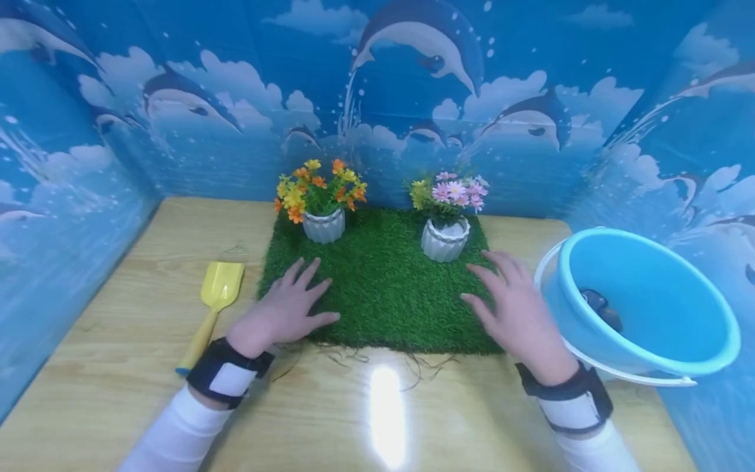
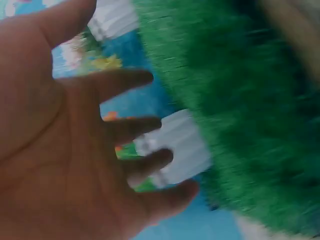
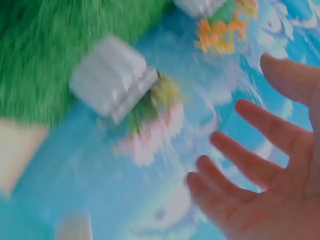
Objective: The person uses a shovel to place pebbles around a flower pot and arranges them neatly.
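My left hand (image 1: 283,308) is spread over the left front part of a green turf mat (image 1: 389,288), holding nothing. Over the mat's right side my right hand (image 1: 516,308) is spread too, also holding nothing. A white ribbed pot (image 1: 324,227) of orange and yellow flowers (image 1: 321,187) stands at the mat's back left. Toward the back right is a second white pot (image 1: 445,241), with pink and yellow flowers (image 1: 454,191). Both wrist views show fingers apart from the pots; the left wrist view has the left palm (image 2: 45,145), the right wrist view the right palm (image 3: 280,185).
A yellow toy shovel (image 1: 219,288) with a blue handle end lies left of the mat. At the right stands a light-blue bucket (image 1: 649,262), dark objects (image 1: 601,308) inside. Loose dark strands (image 1: 413,370) lie along the mat's front edge. Dolphin-print cloth (image 1: 383,98) encloses the wooden table (image 1: 312,413).
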A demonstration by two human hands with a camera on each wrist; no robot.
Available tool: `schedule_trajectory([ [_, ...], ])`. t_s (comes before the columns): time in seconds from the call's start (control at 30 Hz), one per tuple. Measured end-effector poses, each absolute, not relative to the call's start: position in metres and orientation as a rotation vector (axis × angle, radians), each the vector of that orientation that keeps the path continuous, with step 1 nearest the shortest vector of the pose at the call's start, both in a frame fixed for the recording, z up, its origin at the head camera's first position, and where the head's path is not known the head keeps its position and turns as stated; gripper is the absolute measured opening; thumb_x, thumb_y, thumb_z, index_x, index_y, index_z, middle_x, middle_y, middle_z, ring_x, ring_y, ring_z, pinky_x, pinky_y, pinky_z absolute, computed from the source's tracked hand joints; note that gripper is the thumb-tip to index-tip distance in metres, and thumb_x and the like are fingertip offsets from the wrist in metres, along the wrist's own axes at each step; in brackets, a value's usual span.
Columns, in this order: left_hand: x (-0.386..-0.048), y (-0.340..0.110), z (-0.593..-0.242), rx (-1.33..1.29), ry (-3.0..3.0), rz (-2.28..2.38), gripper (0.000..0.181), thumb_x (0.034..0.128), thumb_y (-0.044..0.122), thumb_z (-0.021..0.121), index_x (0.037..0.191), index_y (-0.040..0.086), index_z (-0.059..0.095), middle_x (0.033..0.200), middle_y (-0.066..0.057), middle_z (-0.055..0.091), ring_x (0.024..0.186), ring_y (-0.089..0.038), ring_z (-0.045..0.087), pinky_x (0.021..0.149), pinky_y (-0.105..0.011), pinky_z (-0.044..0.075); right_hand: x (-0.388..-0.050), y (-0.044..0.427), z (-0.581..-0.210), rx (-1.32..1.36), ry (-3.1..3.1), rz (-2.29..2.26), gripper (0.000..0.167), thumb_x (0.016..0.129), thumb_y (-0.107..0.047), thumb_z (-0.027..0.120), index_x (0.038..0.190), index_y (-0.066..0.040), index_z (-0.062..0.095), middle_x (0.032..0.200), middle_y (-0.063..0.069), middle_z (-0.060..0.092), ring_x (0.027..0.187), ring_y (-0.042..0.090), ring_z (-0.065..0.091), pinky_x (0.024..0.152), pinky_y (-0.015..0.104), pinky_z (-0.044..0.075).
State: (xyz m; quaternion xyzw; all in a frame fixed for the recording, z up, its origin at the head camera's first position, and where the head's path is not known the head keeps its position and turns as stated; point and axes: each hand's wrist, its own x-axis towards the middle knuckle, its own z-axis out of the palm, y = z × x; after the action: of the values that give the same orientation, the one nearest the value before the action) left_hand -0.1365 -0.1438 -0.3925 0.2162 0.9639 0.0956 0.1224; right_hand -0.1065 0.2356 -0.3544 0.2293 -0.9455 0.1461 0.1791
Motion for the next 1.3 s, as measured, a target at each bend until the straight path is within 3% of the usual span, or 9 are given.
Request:
schedule_trajectory([
  [0.17,-0.132,-0.148,-0.413,0.688,2.687,0.391,0.071,0.0982,0.055,0.052,0.15,0.008,0.042,0.162,-0.021,0.017,0.146,-0.047,0.014,0.107,-0.063,0.028,-0.08,0.268,-0.339,0.652,-2.384,0.379,0.033,0.091,-0.026,0.062,0.114,-0.002,0.067,0.131,0.023,0.057,0.121,0.048,0.048,0.094,0.061,0.041],
  [0.27,-0.131,-0.148,-0.419,0.695,2.717,0.412,0.068,0.0983,0.054,0.053,0.148,0.009,0.045,0.16,-0.02,0.023,0.144,-0.046,0.021,0.104,-0.063,0.033,-0.064,0.285,-0.336,0.558,-2.291,0.322,0.04,0.097,-0.033,0.05,0.107,-0.001,0.07,0.123,0.023,0.061,0.111,0.051,0.052,0.079,0.062,0.045],
  [0.4,-0.132,-0.148,-0.42,0.703,2.75,0.409,0.063,0.0989,0.052,0.053,0.146,0.01,0.048,0.158,-0.019,0.028,0.143,-0.045,0.025,0.1,-0.063,0.038,-0.04,0.309,-0.332,0.374,-2.37,0.193,0.058,0.103,-0.048,0.039,0.111,0.0,0.071,0.112,0.024,0.065,0.1,0.051,0.055,0.075,0.062,0.045],
  [0.53,-0.132,-0.148,-0.418,0.696,2.737,0.405,0.062,0.0995,0.051,0.052,0.147,0.011,0.047,0.159,-0.018,0.027,0.143,-0.045,0.024,0.101,-0.064,0.036,-0.021,0.324,-0.335,0.275,-2.469,0.083,0.064,0.104,-0.056,0.035,0.122,-0.004,0.069,0.066,0.011,0.059,0.057,0.035,0.053,0.055,0.051,0.042],
  [0.63,-0.132,-0.149,-0.416,0.694,2.728,0.413,0.062,0.0996,0.051,0.052,0.147,0.011,0.047,0.159,-0.018,0.027,0.143,-0.046,0.024,0.101,-0.064,0.035,-0.013,0.328,-0.34,0.256,-2.466,0.064,0.063,0.104,-0.056,0.035,0.122,-0.007,0.069,0.052,0.001,0.046,0.045,0.027,0.041,0.049,0.049,0.035],
  [0.83,-0.132,-0.152,-0.415,0.694,2.717,0.405,0.061,0.1004,0.049,0.052,0.148,0.01,0.046,0.16,-0.019,0.026,0.143,-0.046,0.023,0.101,-0.065,0.035,0.003,0.323,-0.341,0.312,-2.45,0.081,0.065,0.104,-0.058,0.033,0.115,-0.007,0.073,0.054,-0.003,0.045,0.048,0.024,0.041,0.049,0.046,0.033],
  [0.93,-0.134,-0.154,-0.415,0.685,2.72,0.397,0.062,0.1005,0.049,0.052,0.148,0.011,0.045,0.16,-0.018,0.024,0.144,-0.046,0.021,0.101,-0.065,0.035,0.013,0.319,-0.338,0.328,-2.5,0.081,0.068,0.104,-0.06,0.028,0.122,-0.011,0.071,0.056,-0.008,0.044,0.049,0.022,0.042,0.048,0.043,0.033],
  [1.07,-0.136,-0.154,-0.414,0.701,2.713,0.4,0.063,0.1006,0.049,0.052,0.149,0.01,0.043,0.161,-0.018,0.023,0.144,-0.047,0.02,0.101,-0.066,0.034,0.026,0.311,-0.336,0.327,-2.524,0.09,0.069,0.103,-0.061,0.025,0.126,-0.013,0.069,0.06,-0.004,0.052,0.055,0.027,0.049,0.052,0.047,0.037],
  [1.3,-0.137,-0.155,-0.418,0.698,2.707,0.399,0.065,0.1,0.05,0.052,0.151,0.011,0.042,0.162,-0.017,0.02,0.145,-0.046,0.018,0.102,-0.066,0.032,0.046,0.299,-0.339,0.413,-2.505,0.097,0.06,0.104,-0.057,0.034,0.121,-0.013,0.072,0.064,-0.005,0.059,0.053,0.019,0.049,0.048,0.036,0.034],
])
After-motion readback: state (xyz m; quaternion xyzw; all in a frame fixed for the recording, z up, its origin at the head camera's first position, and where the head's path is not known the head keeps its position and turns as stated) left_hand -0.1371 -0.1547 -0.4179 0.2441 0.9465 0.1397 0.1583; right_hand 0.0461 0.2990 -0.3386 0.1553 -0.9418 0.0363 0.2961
